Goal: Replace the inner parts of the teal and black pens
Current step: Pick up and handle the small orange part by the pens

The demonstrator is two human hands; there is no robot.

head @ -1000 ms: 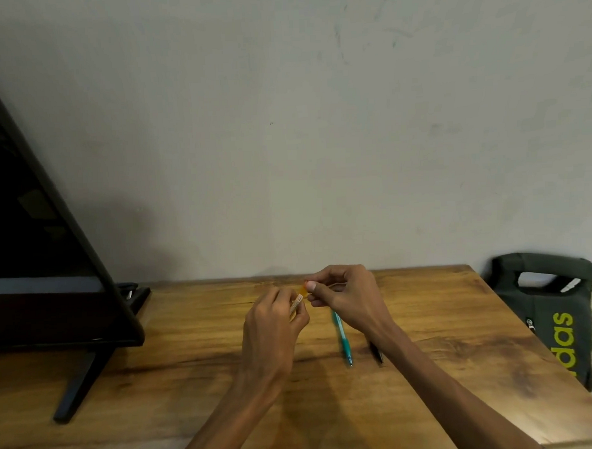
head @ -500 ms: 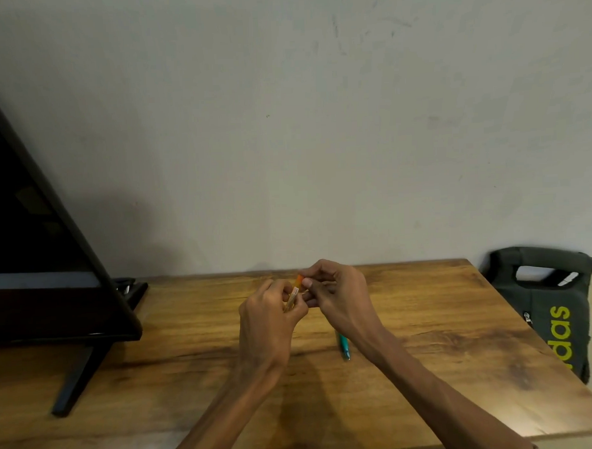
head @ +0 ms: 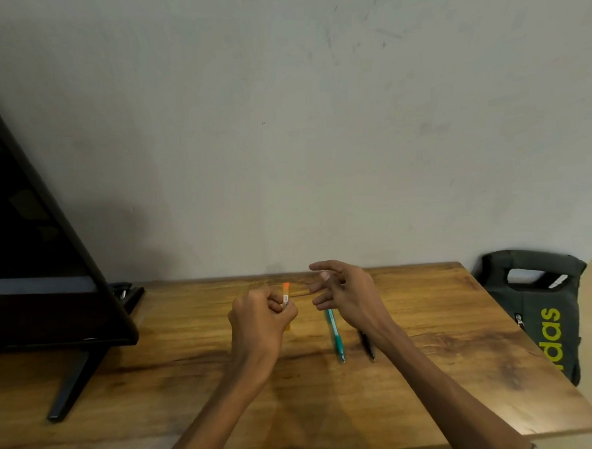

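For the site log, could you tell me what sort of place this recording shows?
Probably a room in a home, not a workshop: a wooden table against a plain painted wall, a flat dark screen on a stand at the left, and a sports bag on the floor beside it.

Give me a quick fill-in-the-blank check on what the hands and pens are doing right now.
1. The orange-capped pen is gripped by the ____ hand.
2. The right hand has spread fingers and holds ____.
3. The teal pen lies on the wooden table, just to the ____ of the black pen.
4. A dark bag with yellow-green lettering stands off the table's ____ side.

Missing words: left; nothing; left; right
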